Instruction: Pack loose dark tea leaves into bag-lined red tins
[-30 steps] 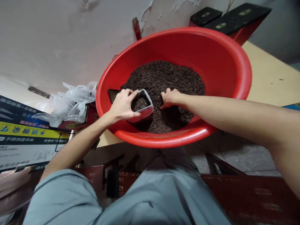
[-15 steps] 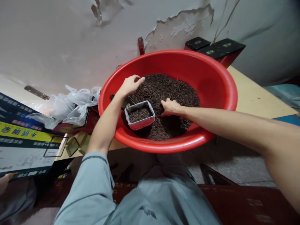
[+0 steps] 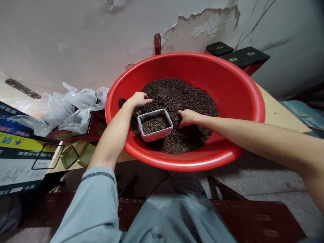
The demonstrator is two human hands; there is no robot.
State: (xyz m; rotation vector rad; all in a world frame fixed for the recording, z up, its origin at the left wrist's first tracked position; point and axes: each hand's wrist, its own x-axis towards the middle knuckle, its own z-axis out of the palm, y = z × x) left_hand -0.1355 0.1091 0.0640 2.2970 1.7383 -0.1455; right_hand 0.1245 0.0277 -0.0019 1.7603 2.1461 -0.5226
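Note:
A large red plastic basin [image 3: 236, 79] holds a heap of dark, dry leaves that look like loose tea leaves [image 3: 174, 92]. A small rectangular tin [image 3: 158, 135] with a clear plastic liner sits tilted on the heap, with leaves inside it. Just behind the tin, my left hand [image 3: 138, 99] hovers open over the leaves, thumb and fingers apart. Beneath it lies a black lid [image 3: 139, 111], partly covered by hand and tin. To the tin's right my right hand [image 3: 189, 118] digs into the leaves with curled fingers, their tips partly hidden.
Clear plastic bags [image 3: 76, 108] lie left of the basin. Two gold-coloured tin parts [image 3: 69, 157] rest on the table [image 3: 280, 108] near a printed box [image 3: 20, 158]. Black-topped boxes [image 3: 249, 55] stand behind the basin at right, by the peeling wall. A dark red bench [image 3: 255, 216] is below.
My left hand has come down closer to the tin. My right hand's spread fingers have curled into the leaves. The view has shifted slightly.

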